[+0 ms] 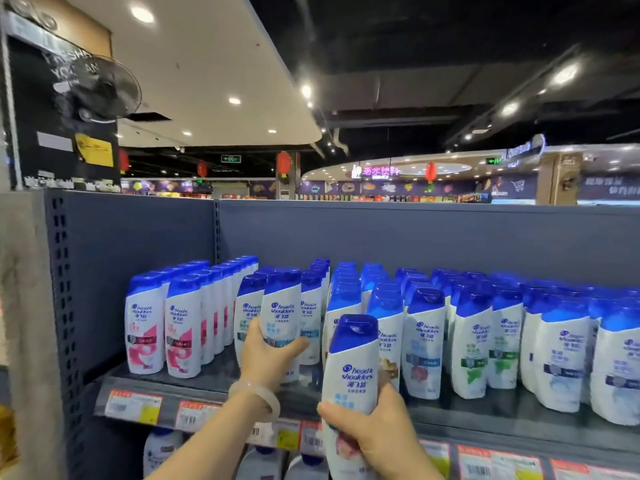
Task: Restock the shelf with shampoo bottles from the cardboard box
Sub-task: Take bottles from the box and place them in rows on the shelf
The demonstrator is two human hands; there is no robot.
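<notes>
My left hand grips a white shampoo bottle with a blue cap, held upright over the grey shelf among the front-row bottles. A pale bangle sits on that wrist. My right hand grips a second white bottle with a blue cap, upright in front of the shelf edge, nearer to me. Rows of the same bottles fill the shelf. The cardboard box is out of view.
Pink-labelled bottles stand at the shelf's left end beside the perforated upright. Price tags line the shelf front. More bottles stand on the shelf below. A wall fan hangs upper left.
</notes>
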